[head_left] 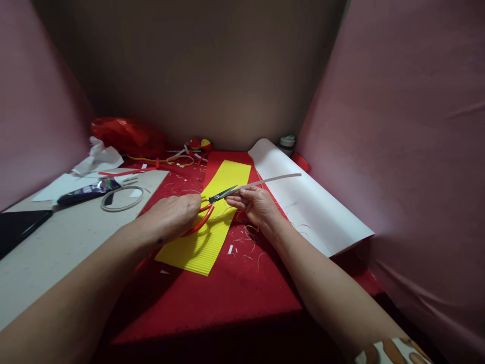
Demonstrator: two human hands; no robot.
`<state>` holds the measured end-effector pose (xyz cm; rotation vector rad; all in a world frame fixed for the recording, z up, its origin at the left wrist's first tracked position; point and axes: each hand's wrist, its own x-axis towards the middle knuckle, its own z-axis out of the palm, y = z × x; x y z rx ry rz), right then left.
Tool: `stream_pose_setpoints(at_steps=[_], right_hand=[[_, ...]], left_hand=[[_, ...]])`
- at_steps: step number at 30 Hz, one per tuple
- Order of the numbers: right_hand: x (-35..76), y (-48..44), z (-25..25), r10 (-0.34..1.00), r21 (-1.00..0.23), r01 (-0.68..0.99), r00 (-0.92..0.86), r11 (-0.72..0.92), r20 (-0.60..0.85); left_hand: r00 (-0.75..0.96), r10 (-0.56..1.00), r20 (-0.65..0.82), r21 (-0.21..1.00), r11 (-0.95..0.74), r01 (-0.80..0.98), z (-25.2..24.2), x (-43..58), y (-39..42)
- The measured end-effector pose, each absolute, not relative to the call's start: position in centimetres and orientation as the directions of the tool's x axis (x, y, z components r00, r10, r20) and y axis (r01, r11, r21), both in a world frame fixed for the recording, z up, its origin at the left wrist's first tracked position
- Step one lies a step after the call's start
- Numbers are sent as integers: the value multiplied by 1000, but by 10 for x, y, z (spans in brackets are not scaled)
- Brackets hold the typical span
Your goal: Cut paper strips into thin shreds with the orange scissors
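My left hand (184, 212) is wrapped round the red-orange handles of a pair of scissors (220, 195). Their dark blades point right, the tips close to the fingers of my right hand (258, 205). Those fingers pinch a narrow greyish strip (282, 177), whose free end reaches out to the right. Small yellow pieces (204, 198) show beside my left fingers; what they belong to is unclear. Below both hands lies a long sheet of yellow corrugated paper (200, 253), partly covered by the left hand and the scissors.
A curled white sheet (314, 202) lies at right on the red cloth (235, 303). On the left, a pale board (68, 253) bears a dark tube (89, 191), a coiled ring (122, 208) and a black device (22, 227). A red plastic bag (127, 135) sits behind. Paper scraps are scattered around.
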<state>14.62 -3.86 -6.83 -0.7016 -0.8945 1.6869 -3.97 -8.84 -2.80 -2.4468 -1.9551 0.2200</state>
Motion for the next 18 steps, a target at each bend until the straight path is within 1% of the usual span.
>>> stream_pose_setpoints(at_steps=[4, 9, 18], right_hand=[[146, -39, -68, 959, -845, -506, -282, -173, -27], [147, -39, -69, 958, -828, -536, -286, -164, -4], [146, -41, -66, 965, -833, -527, -261, -169, -31]], left_hand=[[195, 974, -114, -99, -206, 974, -29, -40, -87], [206, 970, -128, -130, -223, 966, -28, -41, -86], [188, 968, -169, -148, -213, 966, -23, -36, -88]])
